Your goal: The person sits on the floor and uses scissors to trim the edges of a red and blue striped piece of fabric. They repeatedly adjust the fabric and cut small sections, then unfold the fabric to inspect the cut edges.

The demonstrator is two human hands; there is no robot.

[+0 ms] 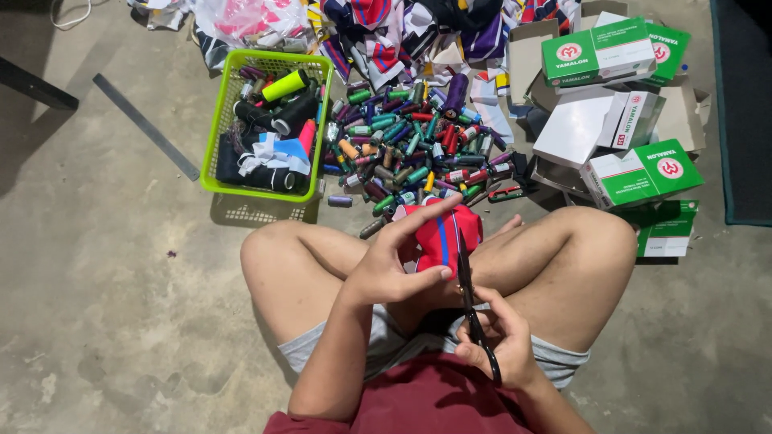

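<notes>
Nearest the lens: right hand (494, 341), fingers curled through the handles of black scissors (473, 301), blades pointing up toward the cloth. Left hand (398, 261) just above, thumb and fingers pinching a red fabric piece (441, 235) with blue and white stripes, held over the crossed legs. Scissor blades touching or lying just beside the fabric edge on its right side; whether open or closed, cannot tell. Judged progress: trimming of this piece under way, no separated offcut visible at the hands, so the cut not yet complete. Beyond the knees, on the concrete floor (104, 265): a heap of mixed-colour thread spools (410, 149). Left of the heap: a green plastic basket (215, 137) holding larger dark and yellow cones. Right: green-and-white cardboard boxes (639, 173), some open. Top edge: more patterned fabric scraps (386, 36), apparently still awaiting handling
</notes>
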